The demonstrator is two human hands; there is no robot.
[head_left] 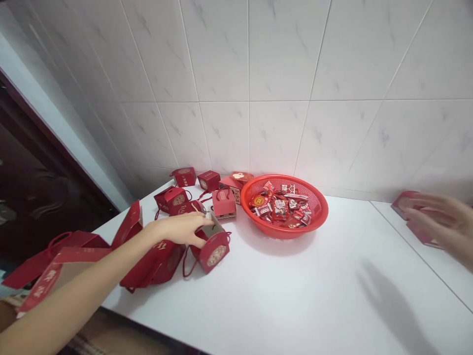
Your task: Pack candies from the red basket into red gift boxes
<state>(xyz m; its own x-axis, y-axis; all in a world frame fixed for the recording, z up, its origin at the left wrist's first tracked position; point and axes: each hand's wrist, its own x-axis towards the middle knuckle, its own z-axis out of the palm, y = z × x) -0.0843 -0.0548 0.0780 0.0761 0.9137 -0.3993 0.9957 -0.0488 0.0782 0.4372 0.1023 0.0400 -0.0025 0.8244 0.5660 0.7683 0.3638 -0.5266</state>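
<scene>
My left hand (pixel 186 228) grips the rim of a small red gift box (pixel 215 250) with its top open, a gold round pattern on its end and a red cord handle. Its fingertips reach into the opening. At the far right, my right hand (pixel 445 219) is smeared by motion, thumb and fingers apart. Partly behind it is another red box (pixel 416 228) on the counter by the wall; whether they touch I cannot tell. Between the hands, near the wall, a red plastic basket (pixel 284 231) holds several red-wrapped sweets (pixel 280 208).
Several more red gift boxes (pixel 209 180) crowd the left part of the white counter (pixel 281 296), some with lids raised. Larger open red boxes (pixel 158 264) lie around my left forearm. A tiled wall (pixel 279 138) bounds the back. The counter's front edge runs below the boxes at left.
</scene>
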